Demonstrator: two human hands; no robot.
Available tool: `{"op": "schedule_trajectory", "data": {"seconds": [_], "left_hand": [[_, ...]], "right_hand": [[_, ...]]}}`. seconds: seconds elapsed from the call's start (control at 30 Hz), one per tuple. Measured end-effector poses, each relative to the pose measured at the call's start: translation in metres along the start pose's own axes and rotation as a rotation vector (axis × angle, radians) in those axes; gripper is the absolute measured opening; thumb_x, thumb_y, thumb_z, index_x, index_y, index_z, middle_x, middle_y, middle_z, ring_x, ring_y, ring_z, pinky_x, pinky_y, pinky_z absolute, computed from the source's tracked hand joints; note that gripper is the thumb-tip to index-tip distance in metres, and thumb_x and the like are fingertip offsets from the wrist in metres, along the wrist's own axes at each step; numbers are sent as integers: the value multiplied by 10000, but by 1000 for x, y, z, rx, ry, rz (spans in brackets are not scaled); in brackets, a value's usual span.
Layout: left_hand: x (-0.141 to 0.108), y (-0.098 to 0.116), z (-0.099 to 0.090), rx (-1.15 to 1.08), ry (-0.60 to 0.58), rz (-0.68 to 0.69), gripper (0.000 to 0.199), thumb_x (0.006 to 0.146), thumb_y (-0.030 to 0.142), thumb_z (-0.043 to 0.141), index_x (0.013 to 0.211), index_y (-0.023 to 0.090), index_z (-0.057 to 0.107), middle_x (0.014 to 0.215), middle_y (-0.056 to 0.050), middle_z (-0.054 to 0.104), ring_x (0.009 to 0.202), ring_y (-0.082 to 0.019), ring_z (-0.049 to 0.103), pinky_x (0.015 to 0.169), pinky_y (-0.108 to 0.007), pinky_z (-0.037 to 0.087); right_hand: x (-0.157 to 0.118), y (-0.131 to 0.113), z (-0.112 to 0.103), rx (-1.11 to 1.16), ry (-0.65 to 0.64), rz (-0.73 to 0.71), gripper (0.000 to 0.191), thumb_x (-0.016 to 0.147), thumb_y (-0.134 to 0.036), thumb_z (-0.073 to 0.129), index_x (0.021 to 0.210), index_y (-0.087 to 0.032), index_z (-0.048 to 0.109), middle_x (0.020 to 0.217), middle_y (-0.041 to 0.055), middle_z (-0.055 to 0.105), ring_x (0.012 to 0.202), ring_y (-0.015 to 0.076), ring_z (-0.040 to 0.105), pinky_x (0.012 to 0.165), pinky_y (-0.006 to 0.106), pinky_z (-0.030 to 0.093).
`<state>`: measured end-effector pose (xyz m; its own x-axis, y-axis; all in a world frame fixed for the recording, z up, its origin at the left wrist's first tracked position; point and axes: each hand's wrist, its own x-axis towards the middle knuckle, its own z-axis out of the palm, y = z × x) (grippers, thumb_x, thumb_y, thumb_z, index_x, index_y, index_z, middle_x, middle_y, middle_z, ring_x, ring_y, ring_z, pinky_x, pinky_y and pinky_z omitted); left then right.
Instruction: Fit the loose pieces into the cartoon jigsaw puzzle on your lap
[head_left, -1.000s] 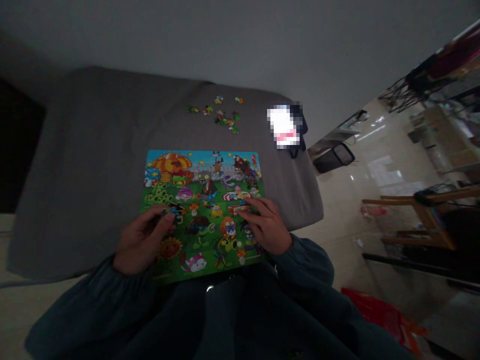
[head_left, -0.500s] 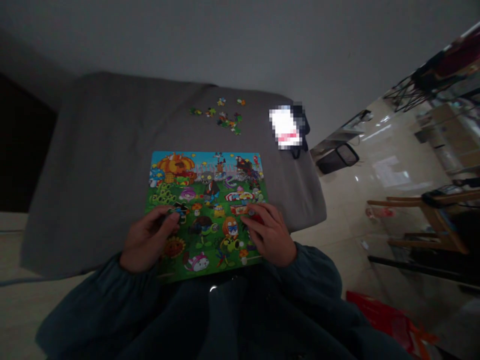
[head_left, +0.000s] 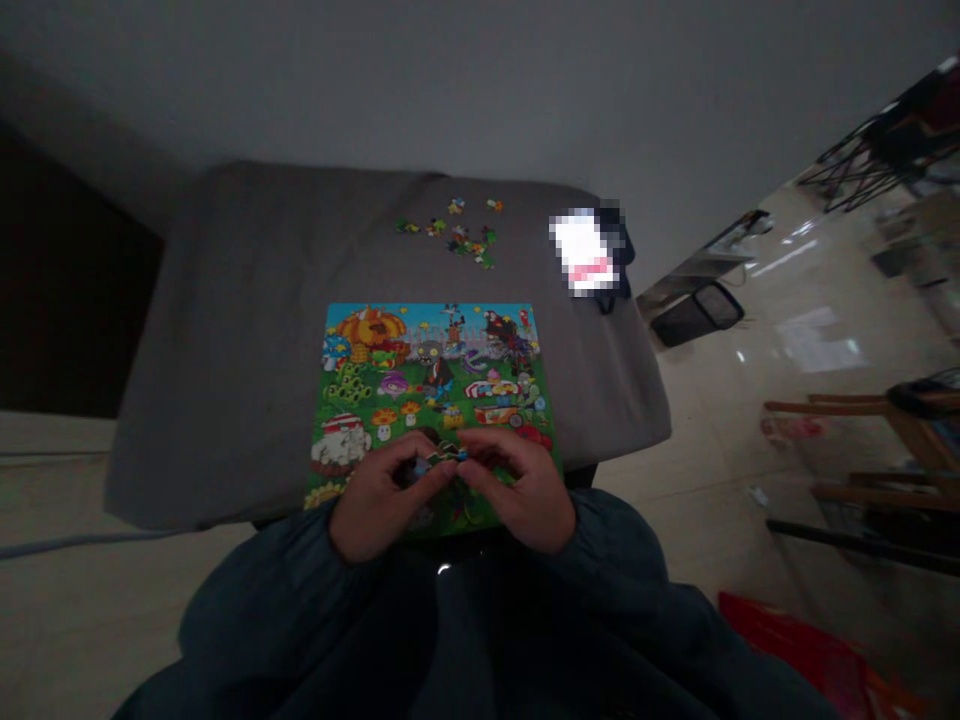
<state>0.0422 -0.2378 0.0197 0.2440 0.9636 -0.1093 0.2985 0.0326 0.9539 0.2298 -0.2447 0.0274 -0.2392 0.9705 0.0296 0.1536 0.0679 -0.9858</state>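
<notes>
My left hand (head_left: 382, 498) and my right hand (head_left: 521, 488) meet over the lower part of a colourful cartoon picture board (head_left: 499, 350). Between their fingertips is a small dark puzzle piece (head_left: 444, 456) with pale edges. The fingers of both hands are closed on it; whether it is one piece or two joined I cannot make out. Beneath the hands, the board's lower middle is hidden. Several loose puzzle pieces (head_left: 472, 243) lie in a group beyond the board's top edge.
A grey cloth-covered table (head_left: 247, 300) carries the board and stands against a wall. At its far right lies a blurred-out bright object (head_left: 589, 250) beside something dark. Right of the table, a dark bin (head_left: 686, 322), wooden furniture (head_left: 847, 405) and a red bag (head_left: 802, 640) are on the floor.
My left hand has moved right, bringing the puzzle piece to the lower middle of the board. My right hand has come in to meet it. The view has shifted a little.
</notes>
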Motion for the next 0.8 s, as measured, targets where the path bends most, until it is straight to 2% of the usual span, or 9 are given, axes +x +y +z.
{"op": "schedule_trajectory", "data": {"seconds": [0.07,0.2,0.27,0.33,0.43,0.53,0.67,0.73,0.8], "left_hand": [[1,-3,-5,7,-8,9,286,847,406,641,659,193,623,678,-10,637,676,-162,597,612,-253,455],[1,-7,-21,38,69,-33,300,881,449,596,756,193,689,671,-12,652,563,-146,578,537,-247,460],[1,-7,-24,76,84,-11,278,880,448,598,878,202,727,802,-34,708,640,-160,630,594,-255,500],[0,-6,-21,101,27,42,245,865,425,628,938,220,740,930,-46,733,804,-186,677,720,-266,527],[0,-5,-16,114,-25,80,183,851,386,655,832,220,728,875,-31,724,851,-184,677,769,-252,516],[-1,-9,-22,146,90,43,208,837,393,646,743,211,683,779,-18,686,733,-169,644,685,-245,508],[-2,-23,-44,189,284,-40,251,783,466,649,732,221,663,741,-9,665,673,-174,614,607,-250,489],[-1,-30,-51,187,318,-86,263,776,482,636,724,225,653,689,2,650,622,-164,596,577,-248,477],[0,-35,-53,174,324,-118,266,779,481,622,709,225,637,641,12,633,576,-154,573,562,-246,469]], "right_hand": [[1,6,-1,28,22,49,171,869,-270,672,1020,-200,710,868,34,732,768,148,695,706,272,578],[0,12,-9,53,43,105,155,869,-272,661,990,-198,723,839,32,736,722,146,695,666,274,581],[-1,11,-10,61,39,114,154,862,-278,673,982,-195,724,854,38,745,734,150,704,670,273,586],[-1,10,-7,65,22,110,150,856,-277,681,972,-192,722,885,47,755,771,157,717,707,276,593],[0,9,-7,72,0,108,129,857,-283,680,938,-186,707,875,48,754,772,156,721,730,275,597],[0,11,-18,95,15,156,148,868,-329,676,905,-186,676,781,31,728,686,146,706,666,267,597],[7,15,-45,120,64,166,253,867,-353,685,1073,-208,667,801,11,697,650,134,700,633,270,603],[19,16,-55,94,13,155,273,872,-351,672,1107,-214,675,857,18,690,674,132,704,661,285,615],[37,18,-59,59,-67,158,244,863,-355,669,1054,-204,694,867,22,690,691,134,706,674,295,620]]}}
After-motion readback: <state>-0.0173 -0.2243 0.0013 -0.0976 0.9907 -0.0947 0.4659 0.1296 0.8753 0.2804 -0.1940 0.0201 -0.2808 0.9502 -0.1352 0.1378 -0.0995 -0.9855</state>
